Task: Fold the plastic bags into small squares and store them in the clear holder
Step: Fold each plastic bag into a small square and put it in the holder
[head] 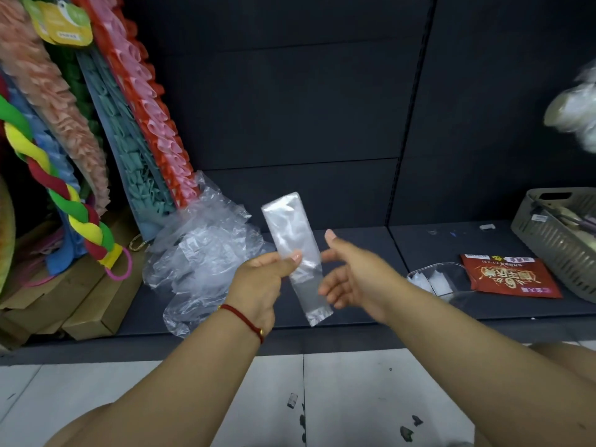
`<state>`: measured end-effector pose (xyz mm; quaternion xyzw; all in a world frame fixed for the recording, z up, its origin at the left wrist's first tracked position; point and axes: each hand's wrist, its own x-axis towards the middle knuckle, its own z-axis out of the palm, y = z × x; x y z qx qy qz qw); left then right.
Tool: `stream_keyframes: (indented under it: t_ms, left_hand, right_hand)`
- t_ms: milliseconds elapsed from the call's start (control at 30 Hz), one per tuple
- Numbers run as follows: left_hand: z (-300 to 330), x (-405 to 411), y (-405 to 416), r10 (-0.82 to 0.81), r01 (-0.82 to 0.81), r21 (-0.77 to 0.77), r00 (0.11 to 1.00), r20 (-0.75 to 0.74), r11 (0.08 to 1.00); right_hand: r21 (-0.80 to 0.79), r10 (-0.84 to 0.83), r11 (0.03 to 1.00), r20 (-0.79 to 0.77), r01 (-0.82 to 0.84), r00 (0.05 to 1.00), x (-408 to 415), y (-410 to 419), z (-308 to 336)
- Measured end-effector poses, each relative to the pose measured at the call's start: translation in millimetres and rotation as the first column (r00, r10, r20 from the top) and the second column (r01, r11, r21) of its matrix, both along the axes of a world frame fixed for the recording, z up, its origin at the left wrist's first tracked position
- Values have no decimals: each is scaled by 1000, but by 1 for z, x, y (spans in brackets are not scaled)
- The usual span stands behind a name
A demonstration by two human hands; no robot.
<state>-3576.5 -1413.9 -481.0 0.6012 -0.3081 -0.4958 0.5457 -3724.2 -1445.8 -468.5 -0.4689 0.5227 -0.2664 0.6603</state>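
Note:
A clear plastic bag folded into a long narrow strip (290, 227) stands almost upright above the dark shelf. My left hand (261, 282) pinches it near its middle between thumb and fingers. My right hand (351, 272) is open just right of the strip, fingers spread and relaxed, its fingertips close to the strip's edge. A heap of crumpled clear plastic bags (200, 253) lies on the shelf to the left. The clear holder (435, 279) sits on the shelf at the right with small folded white squares inside.
A red printed packet (509, 279) lies beside the holder, and a grey slatted basket (558, 240) stands at far right. Colourful hanging goods (96, 140) and cardboard boxes (84, 304) fill the left. The dark shelf (348, 311) has a front edge above a tiled floor.

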Motion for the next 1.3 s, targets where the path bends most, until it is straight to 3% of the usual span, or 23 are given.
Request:
stream_keyframes:
  t_ms: [100,233,400,567,800,967,1133,1300]
  left_hand:
    - [1,0,-1,4,-4,8,1000,-24,1000]
    - [0,0,1,-42,44,106,999,-21,993]
    - [-4,-1,5,-179,176,182,984,0,967]
    - [-5,-1,7,-226,205,150,964,143,967]
    - [-10,-4,8,-188,168,115,962,196,979]
    - [-7,-1,8,-222,201,166,967,123,966]
    - [5,4,7,-275,291,163,955,-114,943]
    - [8,6,8,-183,215,136,960,-213,967]
  right_hand:
    - [117,71,990,83,-81,994,7,8,-8]
    - [23,-31,999,183,27,983,6,3,-11]
    - [-69,56,997,283,-38,957,-1,-2,-7]
    - [-134,30,991,205,-2,978,-5,-7,-8]
    - [-281,28,959,172,22,985,-6,-4,-14]
    - [-383,49,924,113,-2,992,-7,-9,-13]
    - [-417,69,908,28,-51,997,-9,-8,-10]
    - [-424,132,895,-42,-138,990,-10,-6,-6]
